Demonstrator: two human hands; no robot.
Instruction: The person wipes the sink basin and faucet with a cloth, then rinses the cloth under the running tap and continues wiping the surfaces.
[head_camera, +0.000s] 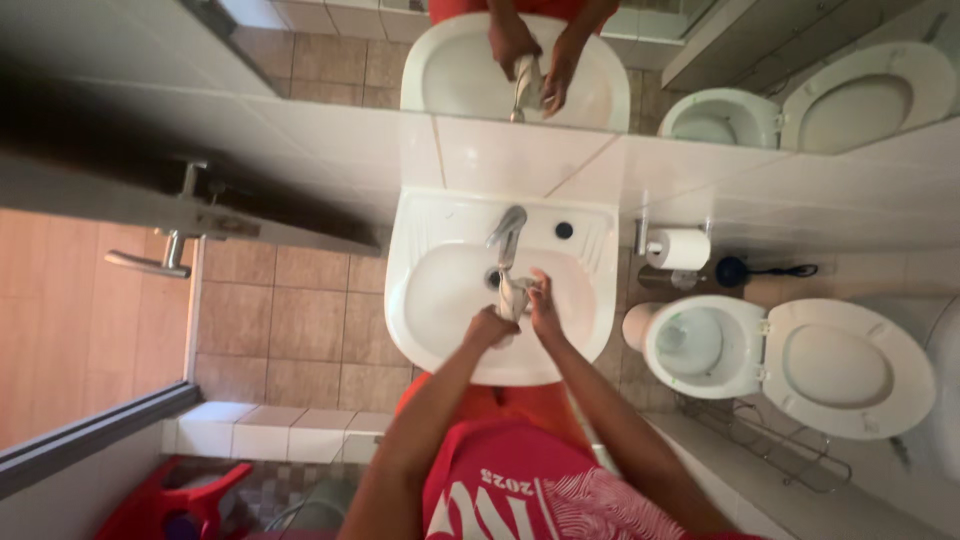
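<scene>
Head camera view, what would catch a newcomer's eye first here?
First, the two hands over the white sink at centre: the left hand and right hand hold a pale cloth under the tap. Next, the open toilet at right, a toilet paper roll above it. A mirror at the top repeats the sink.

We see a white sink (440, 300), a white toilet (790, 365), tan floor tiles (300, 320), a red stool (170, 500), and a pale grey cloth (513, 297)

The one head-worn view looks steeply down from above onto the white sink (440, 300) and tiled floor (290, 320), fairly near.
</scene>
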